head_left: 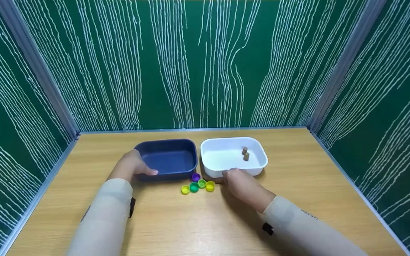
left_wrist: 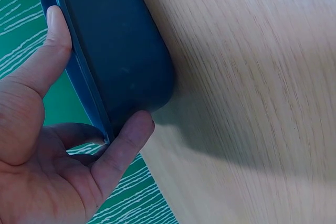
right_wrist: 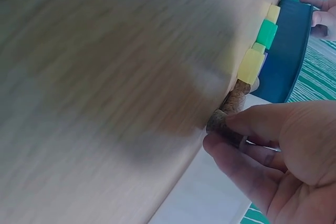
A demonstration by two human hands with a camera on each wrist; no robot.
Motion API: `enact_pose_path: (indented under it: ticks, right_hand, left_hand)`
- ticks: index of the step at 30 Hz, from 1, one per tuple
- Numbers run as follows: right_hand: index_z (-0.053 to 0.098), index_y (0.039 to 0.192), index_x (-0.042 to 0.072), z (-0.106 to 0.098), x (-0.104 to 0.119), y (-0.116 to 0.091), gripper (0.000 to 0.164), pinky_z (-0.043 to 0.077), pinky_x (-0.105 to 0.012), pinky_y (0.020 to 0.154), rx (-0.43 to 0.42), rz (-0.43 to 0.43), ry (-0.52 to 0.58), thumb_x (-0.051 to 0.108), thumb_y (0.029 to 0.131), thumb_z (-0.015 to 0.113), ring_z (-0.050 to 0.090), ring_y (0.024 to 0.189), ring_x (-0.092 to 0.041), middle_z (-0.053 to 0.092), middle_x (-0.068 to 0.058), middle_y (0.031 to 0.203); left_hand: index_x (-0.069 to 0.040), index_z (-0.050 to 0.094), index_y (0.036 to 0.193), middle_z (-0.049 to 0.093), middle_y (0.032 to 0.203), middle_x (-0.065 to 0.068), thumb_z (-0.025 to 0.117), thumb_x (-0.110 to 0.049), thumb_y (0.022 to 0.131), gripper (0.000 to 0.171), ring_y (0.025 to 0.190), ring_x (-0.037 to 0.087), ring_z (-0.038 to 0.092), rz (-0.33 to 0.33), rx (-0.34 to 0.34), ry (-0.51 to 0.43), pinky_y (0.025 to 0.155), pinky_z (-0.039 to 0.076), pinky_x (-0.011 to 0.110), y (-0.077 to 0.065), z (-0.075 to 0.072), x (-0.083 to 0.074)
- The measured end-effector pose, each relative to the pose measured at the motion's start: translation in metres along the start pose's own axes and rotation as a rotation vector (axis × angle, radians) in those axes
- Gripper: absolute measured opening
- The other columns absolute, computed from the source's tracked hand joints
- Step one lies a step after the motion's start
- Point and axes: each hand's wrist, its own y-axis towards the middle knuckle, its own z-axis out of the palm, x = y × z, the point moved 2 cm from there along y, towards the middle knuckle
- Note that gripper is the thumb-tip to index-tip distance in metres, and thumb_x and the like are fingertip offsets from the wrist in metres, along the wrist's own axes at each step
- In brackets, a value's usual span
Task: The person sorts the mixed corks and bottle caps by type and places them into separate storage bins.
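Observation:
My left hand (head_left: 131, 165) grips the near left corner of a dark blue tray (head_left: 167, 175). Its thumb lies on the tray's rim, while the other fingers reach round the end wall, as the left wrist view shows. With thumb and fingers, my right hand (right_wrist: 283, 156) pinches a brown cork (right_wrist: 219, 123) low by the table, in front of a white tray (head_left: 219, 173). Another cork (right_wrist: 237, 98) lies just beyond it. Inside the white tray are two corks (head_left: 246, 156). Palm and fingers of the right hand are largely hidden in the head view.
Several bottle caps lie in front of the trays: a purple cap (head_left: 196, 177), a green cap (head_left: 194, 187), a light green cap (head_left: 201, 184) and yellow caps (head_left: 210, 186). Green panels (head_left: 169, 64) with white wavy lines enclose the wooden table (head_left: 176, 227) behind and at both sides.

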Motion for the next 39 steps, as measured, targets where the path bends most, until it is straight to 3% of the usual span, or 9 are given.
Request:
enact_pose_path:
  ticks: [10, 20, 23, 27, 29, 32, 34, 36, 39]
  right_hand:
    - [0.079, 0.092, 0.005, -0.006, 0.005, 0.002, 0.015, 0.062, -0.039, 0.065, 0.038, 0.014, 0.021, 0.000, 0.104, 0.074, 0.065, 0.069, -0.017, 0.080, -0.011, 0.083]
    - [0.087, 0.107, 0.008, -0.025, 0.010, 0.005, 0.009, 0.069, -0.034, 0.082, 0.162, 0.079, 0.101, 0.003, 0.101, 0.083, 0.067, 0.078, -0.016, 0.083, -0.005, 0.096]
    - [0.084, 0.098, 0.005, -0.033, 0.012, 0.007, 0.003, 0.066, -0.030, 0.075, 0.109, 0.013, 0.090, 0.002, 0.098, 0.085, 0.063, 0.074, -0.014, 0.080, -0.005, 0.088]
    - [0.077, 0.087, 0.005, -0.044, 0.011, 0.011, 0.011, 0.056, -0.028, 0.065, 0.041, -0.067, 0.095, -0.001, 0.095, 0.083, 0.057, 0.071, -0.012, 0.073, -0.004, 0.079]
    - [0.079, 0.089, 0.007, -0.050, 0.010, 0.013, 0.010, 0.059, -0.030, 0.070, 0.044, -0.057, 0.113, 0.001, 0.096, 0.084, 0.058, 0.073, -0.012, 0.075, -0.002, 0.081]
    - [0.080, 0.092, 0.008, -0.060, 0.006, 0.017, 0.008, 0.065, -0.044, 0.091, 0.048, -0.025, 0.135, 0.003, 0.097, 0.084, 0.063, 0.077, -0.014, 0.078, -0.003, 0.085]
    - [0.081, 0.094, 0.007, -0.066, 0.003, 0.019, 0.005, 0.067, -0.050, 0.096, 0.038, -0.007, 0.151, 0.005, 0.097, 0.085, 0.066, 0.080, -0.016, 0.080, -0.004, 0.088]
    - [0.082, 0.095, 0.006, -0.072, -0.001, 0.021, 0.004, 0.067, -0.050, 0.096, 0.021, 0.000, 0.155, 0.005, 0.097, 0.086, 0.069, 0.082, -0.018, 0.081, -0.006, 0.090]
    - [0.083, 0.100, 0.004, -0.080, -0.008, 0.025, 0.005, 0.071, -0.042, 0.084, 0.007, 0.012, 0.173, 0.007, 0.098, 0.087, 0.074, 0.087, -0.019, 0.083, -0.008, 0.096]
  left_hand:
    - [0.015, 0.030, 0.169, 0.046, 0.170, 0.036, 0.102, -0.039, 0.087, 0.121, 0.151, 0.049, 0.052, 0.015, -0.009, 0.007, 0.137, 0.038, 0.063, -0.003, -0.002, 0.001]
    - [0.013, 0.031, 0.170, 0.046, 0.171, 0.035, 0.102, -0.038, 0.087, 0.120, 0.151, 0.048, 0.052, 0.008, -0.004, -0.011, 0.137, 0.038, 0.063, -0.003, -0.003, 0.002]
    - [0.013, 0.031, 0.170, 0.046, 0.171, 0.035, 0.101, -0.039, 0.087, 0.120, 0.152, 0.049, 0.051, 0.010, 0.002, -0.002, 0.137, 0.038, 0.063, -0.005, -0.004, 0.001]
    - [0.013, 0.030, 0.170, 0.044, 0.172, 0.036, 0.101, -0.040, 0.087, 0.122, 0.153, 0.050, 0.049, 0.002, 0.010, 0.002, 0.138, 0.037, 0.063, -0.009, -0.005, -0.001]
    - [0.011, 0.030, 0.171, 0.043, 0.173, 0.035, 0.101, -0.040, 0.087, 0.121, 0.154, 0.049, 0.049, -0.007, 0.009, -0.011, 0.138, 0.037, 0.062, -0.011, -0.005, -0.002]
    - [0.012, 0.029, 0.171, 0.043, 0.173, 0.036, 0.101, -0.040, 0.088, 0.121, 0.153, 0.050, 0.049, -0.001, 0.014, -0.013, 0.138, 0.036, 0.063, -0.013, -0.006, -0.003]
    - [0.011, 0.030, 0.171, 0.043, 0.173, 0.034, 0.100, -0.039, 0.088, 0.120, 0.154, 0.049, 0.049, -0.004, 0.014, -0.024, 0.138, 0.036, 0.063, -0.015, -0.006, -0.004]
    - [0.011, 0.029, 0.171, 0.042, 0.173, 0.035, 0.100, -0.039, 0.089, 0.120, 0.154, 0.050, 0.048, -0.004, 0.016, -0.027, 0.138, 0.036, 0.063, -0.016, -0.006, -0.005]
    - [0.011, 0.029, 0.172, 0.041, 0.174, 0.034, 0.100, -0.038, 0.089, 0.120, 0.155, 0.050, 0.048, -0.008, 0.012, -0.034, 0.138, 0.035, 0.064, -0.016, -0.005, -0.005]
